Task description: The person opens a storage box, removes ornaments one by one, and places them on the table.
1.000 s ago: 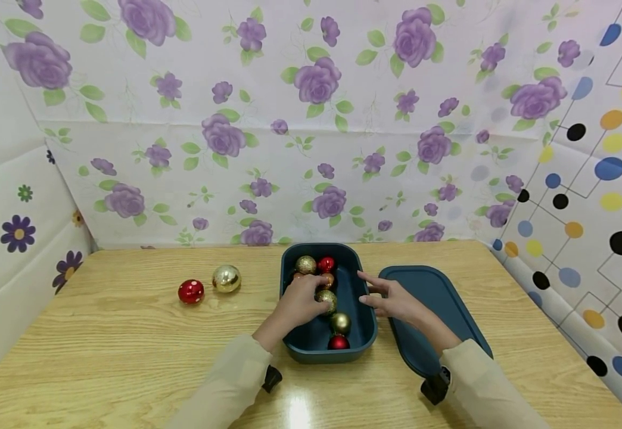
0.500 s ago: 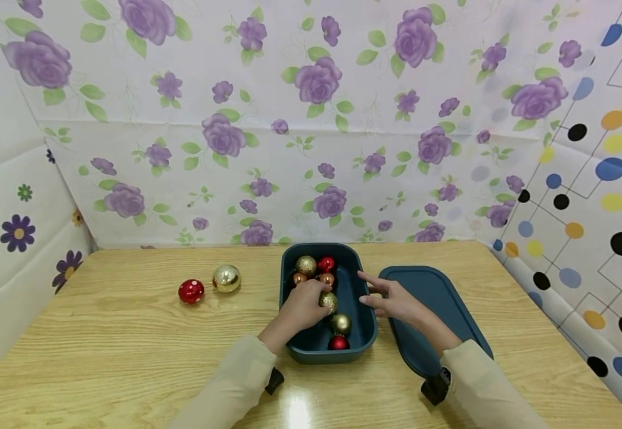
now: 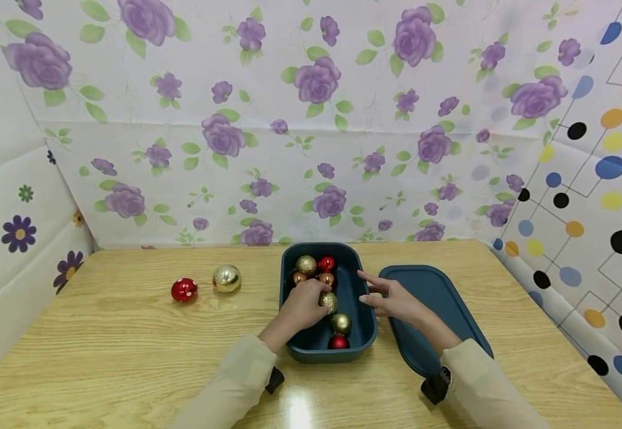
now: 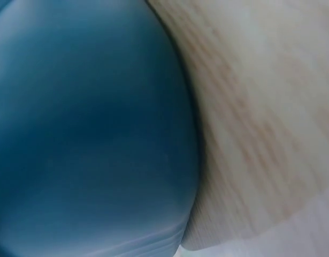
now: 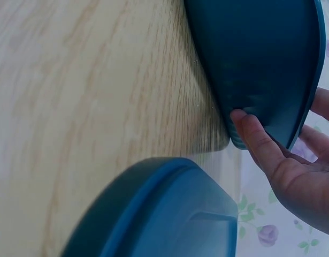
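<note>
A dark blue box (image 3: 326,356) stands in the middle of the table with several Christmas baubles in it. My left hand (image 3: 302,304) reaches inside over the left rim, its fingers and thumb around a gold glitter bauble (image 3: 329,302). At the right rim, my right hand (image 3: 397,299) straddles the box wall, with fingers (image 5: 258,142) against the outside and others over the rim. Near the left hand lie two copper baubles (image 3: 326,279), a red bauble (image 3: 327,264), another glitter bauble (image 3: 306,265), a matte gold bauble (image 3: 341,323) and a second red one (image 3: 339,342). The left wrist view shows only box wall (image 4: 94,118) and table.
A dark blue lid (image 3: 423,286) lies right of the box, partly under the right forearm. Left of the box on the wooden table (image 3: 128,357) are a shiny gold bauble (image 3: 227,279) and a red one with white dots (image 3: 184,290). Patterned cloth (image 3: 268,179) hangs behind.
My left hand has shifted slightly right and down around the glitter bauble, uncovering a copper bauble. The dotted red bauble has rolled a little to the left. My right hand stays put.
</note>
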A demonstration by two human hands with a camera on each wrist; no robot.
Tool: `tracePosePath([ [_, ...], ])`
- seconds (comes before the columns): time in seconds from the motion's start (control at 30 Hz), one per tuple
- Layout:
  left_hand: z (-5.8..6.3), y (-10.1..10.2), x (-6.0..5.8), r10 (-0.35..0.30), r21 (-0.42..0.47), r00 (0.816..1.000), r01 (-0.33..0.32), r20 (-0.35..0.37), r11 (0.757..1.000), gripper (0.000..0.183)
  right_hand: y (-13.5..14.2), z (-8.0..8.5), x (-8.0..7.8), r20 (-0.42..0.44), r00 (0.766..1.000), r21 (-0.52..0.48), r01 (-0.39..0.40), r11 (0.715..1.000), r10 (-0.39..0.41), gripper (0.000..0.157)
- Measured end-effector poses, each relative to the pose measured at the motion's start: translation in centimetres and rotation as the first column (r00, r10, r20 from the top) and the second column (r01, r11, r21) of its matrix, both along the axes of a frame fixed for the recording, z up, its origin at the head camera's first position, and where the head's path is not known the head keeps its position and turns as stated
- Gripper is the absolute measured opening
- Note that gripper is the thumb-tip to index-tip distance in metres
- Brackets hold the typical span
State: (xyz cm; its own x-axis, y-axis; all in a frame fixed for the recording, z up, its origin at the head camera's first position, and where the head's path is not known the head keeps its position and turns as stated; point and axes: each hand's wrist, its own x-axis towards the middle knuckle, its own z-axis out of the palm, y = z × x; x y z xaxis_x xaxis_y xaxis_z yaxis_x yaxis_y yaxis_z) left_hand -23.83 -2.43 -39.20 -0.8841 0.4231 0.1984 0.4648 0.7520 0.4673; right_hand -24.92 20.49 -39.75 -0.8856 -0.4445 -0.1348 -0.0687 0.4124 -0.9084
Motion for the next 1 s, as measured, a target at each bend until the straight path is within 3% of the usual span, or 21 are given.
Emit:
tracePosePath([
  [0.43,2.3,-2.2,1.0,0.019,0.168,0.997,-0.006,-0.073,0.986,0.036,0.0,0.0,0.1,0.003,1.0,-0.016,-0.005,1.0,0.005,0.067],
  [0.7,3.4,-4.5,1.2,0.111,0.244,0.989,-0.085,-0.095,0.966,0.038,0.1,-0.1,0.0,-0.006,1.0,-0.012,-0.006,1.0,0.006,0.068],
  [1.0,4.1,-8.8,1.6,0.182,0.386,0.98,-0.138,-0.08,0.912,0.042,0.2,-0.2,0.0,-0.007,1.0,-0.014,-0.006,1.0,0.006,0.067],
])
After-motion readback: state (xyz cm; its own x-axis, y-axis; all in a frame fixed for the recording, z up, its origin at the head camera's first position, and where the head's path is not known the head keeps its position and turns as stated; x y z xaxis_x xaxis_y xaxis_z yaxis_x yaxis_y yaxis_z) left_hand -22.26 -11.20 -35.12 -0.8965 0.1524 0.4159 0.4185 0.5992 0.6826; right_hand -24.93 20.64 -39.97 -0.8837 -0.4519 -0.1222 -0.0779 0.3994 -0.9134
